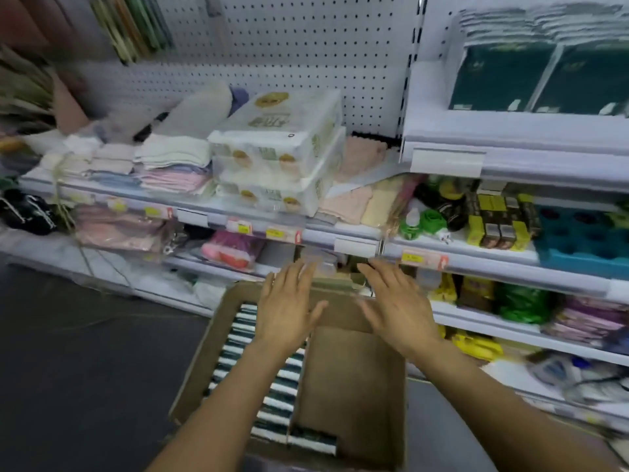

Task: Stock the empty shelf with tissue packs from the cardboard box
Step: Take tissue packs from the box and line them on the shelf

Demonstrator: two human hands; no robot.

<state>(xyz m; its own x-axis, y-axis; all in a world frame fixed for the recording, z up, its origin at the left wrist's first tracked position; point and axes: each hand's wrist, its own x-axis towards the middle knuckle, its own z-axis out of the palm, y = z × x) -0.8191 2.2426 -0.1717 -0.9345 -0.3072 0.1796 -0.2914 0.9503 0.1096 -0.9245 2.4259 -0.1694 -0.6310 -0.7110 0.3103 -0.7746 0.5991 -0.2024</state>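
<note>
Hands are seen poised over an open cardboard box (354, 379) set on the floor in front of store shelving, where tissue packs (272, 396) are stood on edge in a tight striped row along the box's left side, an arrangement that leaves their top edges exposed for lifting; the right side of the box is shown bare down to the cardboard. Left hand (289, 308) is held flat above the far end of the row, fingers straight and slightly spread, nothing grasped. Right hand (398, 308) is held likewise over the far right corner, palm down, its grip wide and empty. Whether either hand is touching the box rim cannot be told through the motion blur. Dark green packs (541, 76) are displayed on the upper right shelf (510, 137), probably the shelf being filled, though this is only judged. Large white tissue bundles (282, 151) are stacked on the middle shelf beside folded cloths (170, 165).
</note>
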